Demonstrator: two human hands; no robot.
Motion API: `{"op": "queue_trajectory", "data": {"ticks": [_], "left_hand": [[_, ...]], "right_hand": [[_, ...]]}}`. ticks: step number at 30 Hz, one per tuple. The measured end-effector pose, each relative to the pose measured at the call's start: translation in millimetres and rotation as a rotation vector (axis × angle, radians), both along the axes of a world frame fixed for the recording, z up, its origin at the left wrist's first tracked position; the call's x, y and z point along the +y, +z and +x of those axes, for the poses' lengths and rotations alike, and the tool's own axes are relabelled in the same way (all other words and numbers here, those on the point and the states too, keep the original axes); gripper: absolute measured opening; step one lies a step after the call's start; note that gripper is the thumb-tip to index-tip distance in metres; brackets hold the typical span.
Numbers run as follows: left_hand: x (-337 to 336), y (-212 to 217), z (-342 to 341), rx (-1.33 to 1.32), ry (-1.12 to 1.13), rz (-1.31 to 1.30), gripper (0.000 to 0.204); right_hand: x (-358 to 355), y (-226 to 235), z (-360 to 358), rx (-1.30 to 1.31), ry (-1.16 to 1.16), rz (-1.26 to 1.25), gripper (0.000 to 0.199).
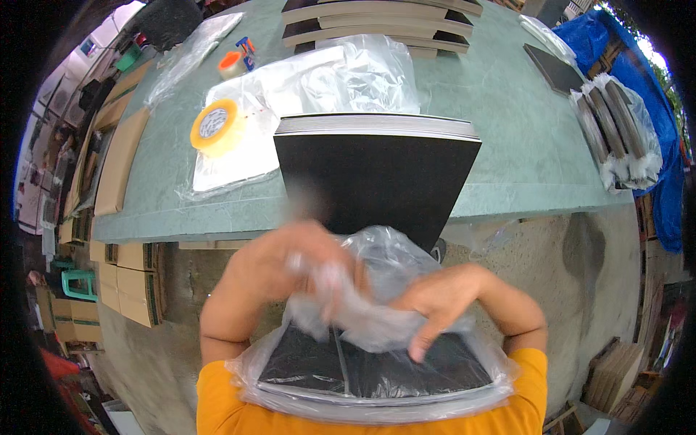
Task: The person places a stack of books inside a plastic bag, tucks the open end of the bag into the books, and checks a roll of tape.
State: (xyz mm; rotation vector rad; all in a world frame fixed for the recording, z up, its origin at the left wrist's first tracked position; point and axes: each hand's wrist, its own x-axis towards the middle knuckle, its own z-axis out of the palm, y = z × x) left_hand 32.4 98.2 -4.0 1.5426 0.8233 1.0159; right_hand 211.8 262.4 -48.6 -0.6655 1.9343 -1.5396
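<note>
A thick black book or panel in a clear plastic bag (417, 370) leans against my front, with the bag's loose end bunched toward the table. My left hand (308, 254), blurred by motion, is closed on the gathered plastic. My right hand (442, 293) rests over the bag with its thumb stretched out downward; its fingertips are partly hidden by the plastic. Just beyond my hands, a thick black book (377, 170) stands tilted at the table's near edge, its pale page edges upward.
The green table (522, 167) carries clear plastic bags (362, 72), a yellow tape roll (217, 127), an orange tape dispenser (233, 64) and stacked black books (377, 25). Wrapped books (616, 130) sit at the right. Cartons (134, 283) and a green stool (78, 284) stand on the left floor.
</note>
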Motion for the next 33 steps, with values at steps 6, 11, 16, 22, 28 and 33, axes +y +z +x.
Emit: {"op": "queue_trajectory", "data": {"ticks": [6,11,16,22,28,33], "left_hand": [[-12.9,6.1,15.2,1.082,-0.068,-0.263,0.021],[-11.5,-26.2,-35.2,0.902,0.364,-0.062,0.021],[-7.2,38.4,-23.7,0.572,0.059,-0.111,0.019],[-13.7,-2.7,4.8,1.503,0.191,-0.283,0.019],[-16.9,13.7,28.7,0.955,0.368,0.583,0.022],[-22.3,-3.6,30.4,1.434,0.205,-0.311,0.014]], "right_hand": [[17.4,64.8,19.2,0.701,-0.354,0.417,0.013],[21.7,64.2,37.6,0.178,-0.372,-0.296,0.026],[13.9,20.3,41.3,0.154,-0.277,0.68,0.04],[14.7,65.7,34.5,0.762,-0.471,1.115,0.037],[9.4,31.5,36.9,0.159,-0.125,1.048,0.019],[40.1,3.7,20.9,1.105,-0.662,1.528,0.018]]}}
